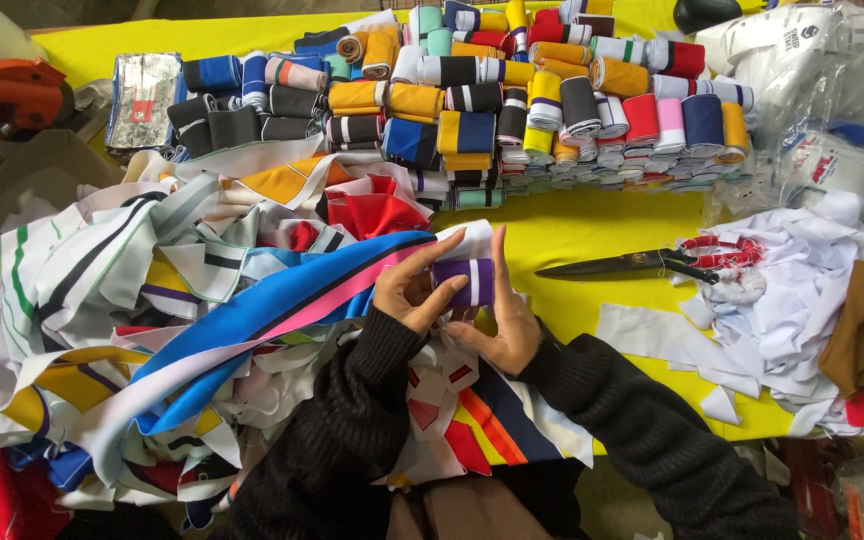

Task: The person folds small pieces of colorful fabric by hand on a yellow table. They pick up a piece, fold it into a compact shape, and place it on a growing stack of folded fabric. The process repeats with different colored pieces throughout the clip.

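Observation:
My left hand [410, 290] and my right hand [501, 318] both grip a small purple fabric roll with a white stripe [465, 280] just above the table's near edge. A long blue, pink and white fabric strip [282, 310] trails from the roll down to the left over a heap of mixed fabric strips [122, 300]. Both arms wear black knit sleeves.
Many rolled strips in several colours [512, 100] are stacked at the back of the yellow table [592, 230]. Black scissors with red-wrapped handles [642, 263] lie to the right, beside white scraps [792, 290]. Plastic bags [822, 70] sit far right, an orange tool [7, 95] far left.

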